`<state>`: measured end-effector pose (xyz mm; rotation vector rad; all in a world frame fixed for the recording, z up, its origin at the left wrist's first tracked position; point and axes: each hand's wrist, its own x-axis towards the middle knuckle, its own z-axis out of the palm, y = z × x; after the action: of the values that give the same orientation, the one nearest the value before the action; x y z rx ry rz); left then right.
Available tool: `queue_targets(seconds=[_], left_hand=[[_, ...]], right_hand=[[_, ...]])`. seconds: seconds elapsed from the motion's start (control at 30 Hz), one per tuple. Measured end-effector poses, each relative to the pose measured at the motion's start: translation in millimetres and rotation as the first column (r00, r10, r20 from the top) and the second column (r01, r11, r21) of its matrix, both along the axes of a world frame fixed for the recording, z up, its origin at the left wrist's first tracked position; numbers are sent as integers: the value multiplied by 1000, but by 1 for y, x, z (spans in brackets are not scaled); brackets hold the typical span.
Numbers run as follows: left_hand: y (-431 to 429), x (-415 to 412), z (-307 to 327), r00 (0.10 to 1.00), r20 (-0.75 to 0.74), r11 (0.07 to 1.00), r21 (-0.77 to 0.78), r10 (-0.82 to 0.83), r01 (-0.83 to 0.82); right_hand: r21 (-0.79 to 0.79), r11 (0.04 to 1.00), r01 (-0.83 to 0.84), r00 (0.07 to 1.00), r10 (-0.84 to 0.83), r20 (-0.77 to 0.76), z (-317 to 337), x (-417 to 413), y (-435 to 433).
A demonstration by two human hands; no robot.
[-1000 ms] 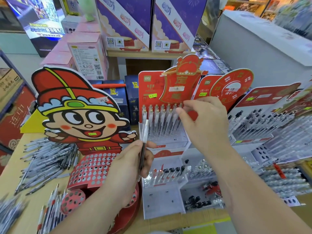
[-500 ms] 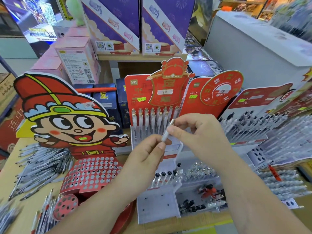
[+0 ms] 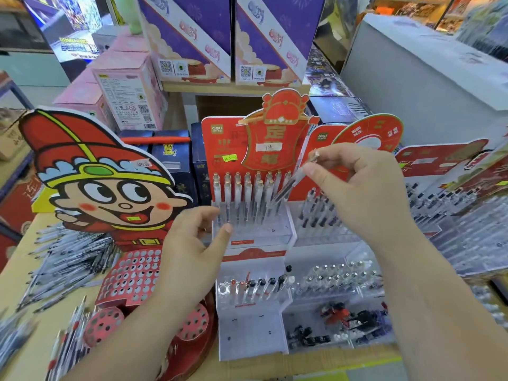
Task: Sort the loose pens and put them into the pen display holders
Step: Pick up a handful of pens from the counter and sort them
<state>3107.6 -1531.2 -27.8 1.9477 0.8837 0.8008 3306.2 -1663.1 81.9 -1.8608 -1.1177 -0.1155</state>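
The right hand (image 3: 365, 188) pinches a pen (image 3: 291, 185) (tilted, tip down) over the red display holder (image 3: 255, 221). The left hand (image 3: 192, 243) hangs empty, fingers loosely spread, beside the holder.

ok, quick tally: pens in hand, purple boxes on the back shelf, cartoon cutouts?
Held: 1, the pen in the right hand
Back shelf: 2 purple boxes
Standing at left: 1 cartoon cutout
Total: 4

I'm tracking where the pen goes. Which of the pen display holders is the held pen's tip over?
The red-backed clear holder at centre, with white gold-capped pens. The right hand tilts the pen over its right end; the neighbouring holders hold dark pens.
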Motion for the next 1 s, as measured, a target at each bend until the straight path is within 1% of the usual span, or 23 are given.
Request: queue_targets(seconds=[0.1,0.17,0.3,0.4,0.63,0.8,1.0], left_hand=[[5,-1,-12,990,-136,996,90,31,-19],[5,1,-17,982,-185,993,120,45,-22],[3,6,-20,982,-180,987,159,54,-25],[-1,8,-21,977,-206,984,177,49,-12],[2,9,-33,978,-192,973,228,78,-33],[3,8,-40,985,-153,966,256,78,-37],[4,8,-40,984,-166,969,247,66,-23]], right_hand=[[-81,996,39,997,-33,70,-9,3,7],[-122,991,62,995,-52,79,-17,2,12],[-185,979,84,991,-63,118,-28,5,19],[-229,970,81,988,-48,146,-32,7,21],[-321,942,94,982,-35,187,-37,4,32],[-416,901,123,973,-27,229,-37,4,36],[-410,897,165,963,-56,264,-37,0,37]])
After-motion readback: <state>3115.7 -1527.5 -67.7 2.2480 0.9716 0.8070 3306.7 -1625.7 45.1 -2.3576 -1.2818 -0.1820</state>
